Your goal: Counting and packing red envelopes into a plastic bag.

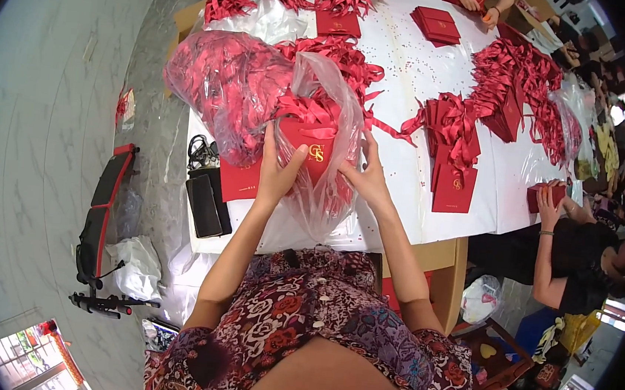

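Between my two hands, a clear plastic bag point(316, 210) stands open around a bunch of red paper gift bags point(314, 158) with gold print and red ribbon handles. My left hand point(279, 171) grips the left side, its thumb lying over the front of the gift bags. On the right side, my right hand point(367, 176) holds the plastic, thumb in front and fingers behind. Just left of them lies a larger, full plastic bag point(225, 87) packed with red ribboned bags. Beneath my left hand, a flat red gift bag point(241, 181) is partly covered.
A black phone or case point(207, 204) and a coiled cable point(203, 153) lie at the table's left edge. Ribboned gift bags point(453, 185) are piled to the right. Another person's hands point(549, 204) hold a red bag. An exercise bench point(103, 206) stands on the left floor.
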Demonstrator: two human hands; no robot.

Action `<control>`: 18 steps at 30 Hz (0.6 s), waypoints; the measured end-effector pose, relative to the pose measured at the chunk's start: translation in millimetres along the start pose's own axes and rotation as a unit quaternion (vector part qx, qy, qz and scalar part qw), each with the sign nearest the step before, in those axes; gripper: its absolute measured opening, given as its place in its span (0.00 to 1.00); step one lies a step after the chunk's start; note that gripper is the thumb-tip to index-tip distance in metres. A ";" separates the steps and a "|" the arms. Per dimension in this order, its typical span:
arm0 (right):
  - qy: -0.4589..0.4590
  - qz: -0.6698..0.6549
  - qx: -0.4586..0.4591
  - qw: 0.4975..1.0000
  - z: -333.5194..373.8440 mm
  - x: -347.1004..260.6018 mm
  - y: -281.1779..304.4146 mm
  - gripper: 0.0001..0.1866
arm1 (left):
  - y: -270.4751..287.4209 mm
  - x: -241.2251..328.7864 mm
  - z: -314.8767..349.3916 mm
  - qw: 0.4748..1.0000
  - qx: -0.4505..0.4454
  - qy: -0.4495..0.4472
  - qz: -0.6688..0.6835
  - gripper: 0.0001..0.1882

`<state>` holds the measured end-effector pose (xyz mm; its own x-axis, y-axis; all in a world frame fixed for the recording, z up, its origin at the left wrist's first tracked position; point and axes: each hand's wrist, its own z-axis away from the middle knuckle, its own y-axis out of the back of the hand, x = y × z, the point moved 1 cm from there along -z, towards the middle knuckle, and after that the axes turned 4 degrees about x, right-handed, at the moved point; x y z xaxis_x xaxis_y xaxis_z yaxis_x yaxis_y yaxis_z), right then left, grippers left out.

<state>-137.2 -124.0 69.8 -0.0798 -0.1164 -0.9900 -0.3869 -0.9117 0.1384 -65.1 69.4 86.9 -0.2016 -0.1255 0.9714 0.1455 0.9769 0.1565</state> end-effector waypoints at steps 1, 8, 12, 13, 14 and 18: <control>0.004 0.004 -0.002 1.000 1.2 -1.0 1.3 0.56 | -0.9 3.2 0.0 1.000 -0.002 0.000 -0.001 0.47; -0.008 0.012 0.029 0.999 6.7 -3.2 12.9 0.57 | 5.8 5.1 -0.2 0.998 0.013 0.057 -0.037 0.46; -0.020 0.001 0.041 0.999 9.8 -0.1 19.4 0.55 | 11.2 -0.3 1.7 0.996 0.021 0.090 0.005 0.44; -0.034 0.006 0.050 0.998 11.3 0.5 23.6 0.54 | 8.8 3.5 0.5 0.996 0.019 0.086 0.005 0.43; -0.036 0.007 0.056 0.998 12.1 4.1 26.7 0.54 | 7.7 7.2 0.8 0.996 0.024 0.088 0.001 0.42; -0.040 -0.049 0.122 0.990 12.1 36.4 45.5 0.37 | 14.4 15.1 -0.4 0.993 0.075 -0.042 -0.078 0.34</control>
<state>-168.9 -164.9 40.4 -0.0999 0.0095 -0.9950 -0.6066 -0.7933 0.0533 -65.6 81.6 104.0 -0.2920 -0.2689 0.9178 -0.0393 0.9622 0.2694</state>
